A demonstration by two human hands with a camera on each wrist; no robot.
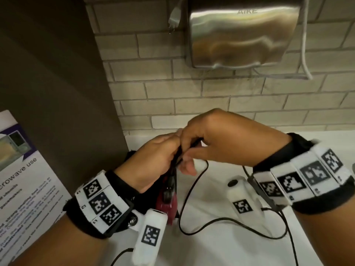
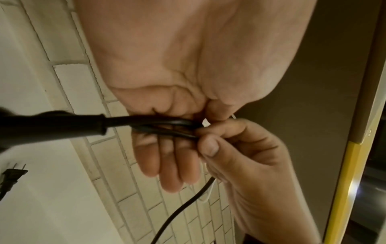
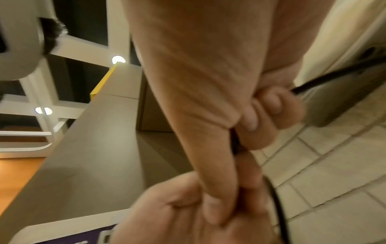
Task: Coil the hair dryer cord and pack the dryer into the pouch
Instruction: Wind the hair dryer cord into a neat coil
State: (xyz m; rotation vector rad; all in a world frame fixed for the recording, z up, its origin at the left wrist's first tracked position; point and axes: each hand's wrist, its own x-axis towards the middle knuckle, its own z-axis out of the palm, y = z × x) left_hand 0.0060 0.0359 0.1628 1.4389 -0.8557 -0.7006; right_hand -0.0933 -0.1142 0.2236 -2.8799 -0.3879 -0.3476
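Observation:
Both hands meet above the white counter (image 1: pixel 230 252). My left hand (image 1: pixel 169 148) grips a bundle of black cord loops (image 2: pixel 167 125), and the red and black hair dryer (image 1: pixel 169 204) hangs beneath it, mostly hidden by the wrist. My right hand (image 1: pixel 190 150) pinches the cord against the left hand's fingers (image 2: pixel 167 165), thumb and forefinger curled on it. The right wrist view shows those fingers (image 3: pixel 271 107) wrapped round the cord (image 3: pixel 323 80). Slack cord (image 1: pixel 230 220) trails in a loop over the counter. Its plug (image 2: pixel 13 175) lies flat on the counter. No pouch is in view.
A steel wall-mounted hand dryer (image 1: pixel 242 35) hangs above the counter on the tiled wall, with a white plug (image 1: pixel 174 16) and white cable (image 1: pixel 305 45) beside it. A brown panel (image 1: pixel 57 73) and a microwave notice (image 1: pixel 25 179) stand to the left.

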